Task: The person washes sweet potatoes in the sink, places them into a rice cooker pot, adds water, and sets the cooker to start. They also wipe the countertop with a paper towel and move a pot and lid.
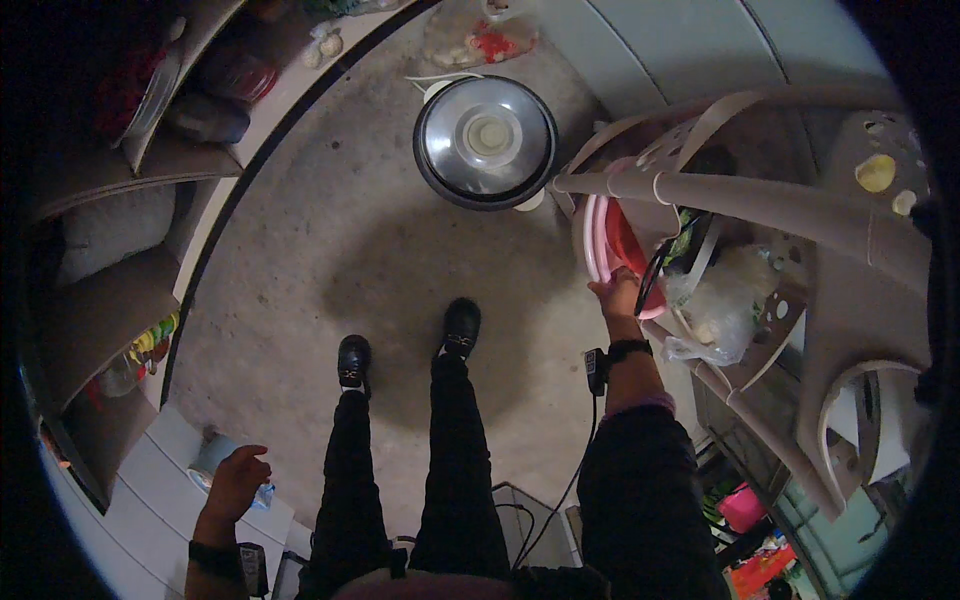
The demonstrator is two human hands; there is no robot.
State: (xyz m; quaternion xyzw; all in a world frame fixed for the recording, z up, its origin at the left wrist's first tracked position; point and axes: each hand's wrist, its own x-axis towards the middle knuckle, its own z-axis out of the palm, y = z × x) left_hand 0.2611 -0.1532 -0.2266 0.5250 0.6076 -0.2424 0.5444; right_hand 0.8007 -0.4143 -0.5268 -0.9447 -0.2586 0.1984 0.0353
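On the right, my right hand point(621, 292) grips the near rim of a pink plastic basin point(596, 236). Its fingers reach over the rim, and a red thing point(624, 232) lies inside the basin. The basin sits in a beige plastic shelf rack point(742, 191), whose frame hides part of it. A knotted clear plastic bag point(720, 307) and a dark cord lie just right of my hand. At lower left my left hand point(241, 476) hangs with loosely bent fingers and holds nothing. Behind it, near the wall, stands a pale blue container point(214, 457), partly covered by the hand.
A round electric pot with a metal lid point(487, 139) stands on the concrete floor point(285, 247) ahead. Beyond it lies a clear bag with red print point(480, 37). Wooden shelves point(135, 315) with jars and bags line the left. A grey bin point(536, 517) is beside my legs.
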